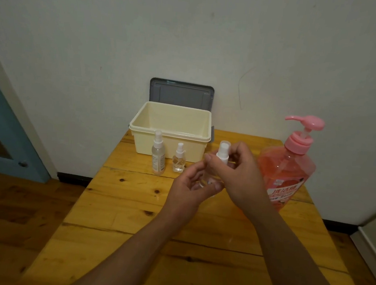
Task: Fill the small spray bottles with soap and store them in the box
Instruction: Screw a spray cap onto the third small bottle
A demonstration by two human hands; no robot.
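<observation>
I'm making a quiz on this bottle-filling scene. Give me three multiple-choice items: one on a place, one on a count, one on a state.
1. Where is the pink soap bottle? A) in the box B) on the table, at the right C) on the floor
2. How many spray bottles stand free before the box? A) two B) four C) none
3. The box is: A) lidded B) open C) overturned
Answers: B, it stands beside the right hand; A, a tall bottle and a short bottle; B, its grey lid leans on the wall behind.
</observation>
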